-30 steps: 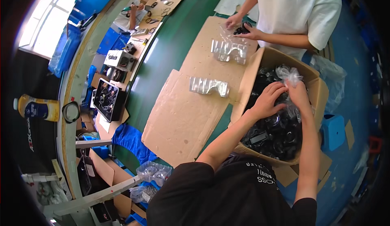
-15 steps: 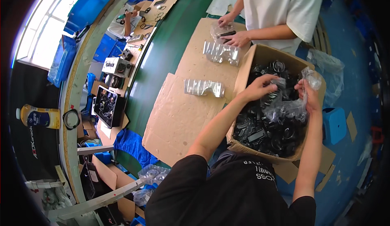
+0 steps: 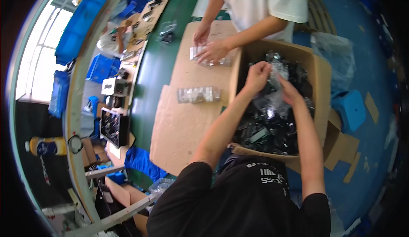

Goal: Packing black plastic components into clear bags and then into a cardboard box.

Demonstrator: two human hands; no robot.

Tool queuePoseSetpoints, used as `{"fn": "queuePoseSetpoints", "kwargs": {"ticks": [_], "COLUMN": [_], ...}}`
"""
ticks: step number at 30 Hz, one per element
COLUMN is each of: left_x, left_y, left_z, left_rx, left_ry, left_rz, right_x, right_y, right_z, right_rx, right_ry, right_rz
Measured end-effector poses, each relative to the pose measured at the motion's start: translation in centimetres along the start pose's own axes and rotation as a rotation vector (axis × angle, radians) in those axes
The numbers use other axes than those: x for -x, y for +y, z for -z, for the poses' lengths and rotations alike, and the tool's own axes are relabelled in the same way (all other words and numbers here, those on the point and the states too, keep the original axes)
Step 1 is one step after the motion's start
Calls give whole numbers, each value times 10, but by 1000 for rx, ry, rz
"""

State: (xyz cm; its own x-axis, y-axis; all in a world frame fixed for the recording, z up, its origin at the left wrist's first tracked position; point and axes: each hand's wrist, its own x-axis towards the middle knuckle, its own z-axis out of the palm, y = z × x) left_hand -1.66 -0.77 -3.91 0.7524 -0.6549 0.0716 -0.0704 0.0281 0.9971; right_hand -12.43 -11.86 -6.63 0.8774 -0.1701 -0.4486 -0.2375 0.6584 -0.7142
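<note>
My left hand (image 3: 258, 77) is closed in a pinch on the top of a clear plastic bag (image 3: 275, 96), above an open cardboard box (image 3: 322, 83). Close beside it, my right hand (image 3: 291, 93) has its thumb and fingers on the same bag's right side. Whatever the bag holds is blurred. Beneath both hands, the box is filled with black parts (image 3: 279, 141) in clear wrapping. Left of the box, a clear molded plastic tray (image 3: 198, 95) lies on a cardboard sheet (image 3: 170, 130). A co-worker's hands (image 3: 213, 51) touch another clear tray (image 3: 194, 53) farther back.
The co-worker in a white shirt (image 3: 264, 0) stands beyond the box. A bagged dark item (image 3: 167, 33) lies on the green table (image 3: 149, 77). At right are a blue stool (image 3: 350, 109), a large clear bag (image 3: 334, 60) and cardboard scraps (image 3: 341, 149) on the floor.
My right hand has moved left, close to my left hand, with the bag between them. The co-worker's hands have left a bagged dark item for a clear tray; a similar bag now lies on the table.
</note>
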Motion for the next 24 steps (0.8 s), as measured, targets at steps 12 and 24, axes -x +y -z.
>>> {"fn": "queuePoseSetpoints", "kwargs": {"ticks": [12,24], "left_x": [-27,8], "left_y": [6,-13], "left_z": [28,47], "left_rx": [-158,-26], "left_ry": [-185,-345], "left_rz": [135,113], "right_x": [-7,-19], "right_y": [-17,-43], "right_z": [-43,-77], "right_rx": [532,1188], "right_ry": [153,316], "right_rz": [503,682]}}
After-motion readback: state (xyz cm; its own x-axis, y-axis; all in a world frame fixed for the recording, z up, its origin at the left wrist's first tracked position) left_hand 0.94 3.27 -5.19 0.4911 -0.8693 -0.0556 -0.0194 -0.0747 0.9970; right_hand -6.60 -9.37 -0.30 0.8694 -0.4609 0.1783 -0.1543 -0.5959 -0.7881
